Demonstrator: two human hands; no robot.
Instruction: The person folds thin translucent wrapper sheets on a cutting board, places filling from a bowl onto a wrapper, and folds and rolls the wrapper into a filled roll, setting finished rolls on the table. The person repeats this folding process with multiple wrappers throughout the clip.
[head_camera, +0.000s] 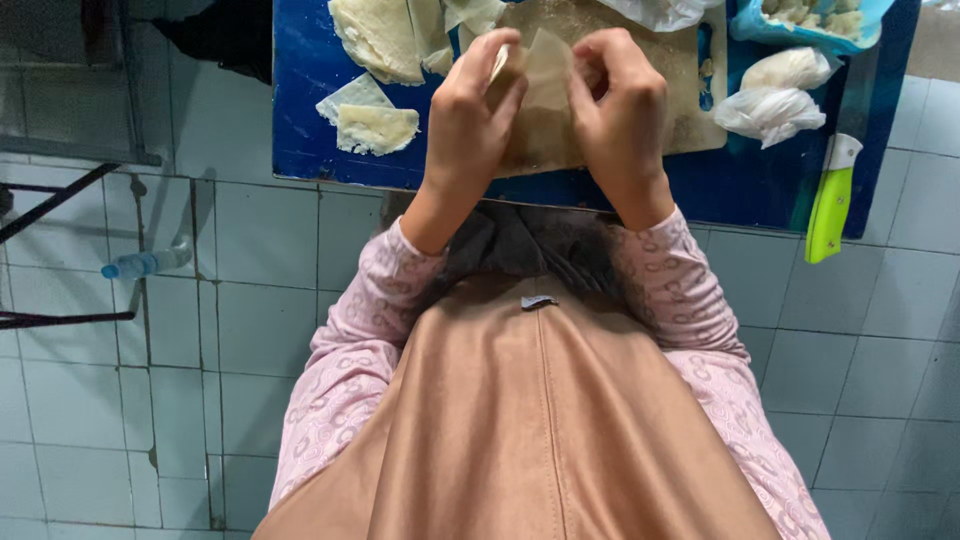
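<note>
Wrapper sheet (548, 62), thin and translucent, pinched between the left hand (478, 105) and right hand (618, 100) above the wooden board (690, 110); uneven pulling could tear it.

A pale, translucent wrapper (545, 70) is showing against a deep blue table (300, 120). Pink, swirl-patterned sleeves (350, 360) are framing a tan apron (540, 430), a lime-green knife handle (827, 215) lying beyond.

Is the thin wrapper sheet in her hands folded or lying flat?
Folded, partly: the wrapper sheet is pinched up between the left hand and right hand, above the wooden board.
</note>
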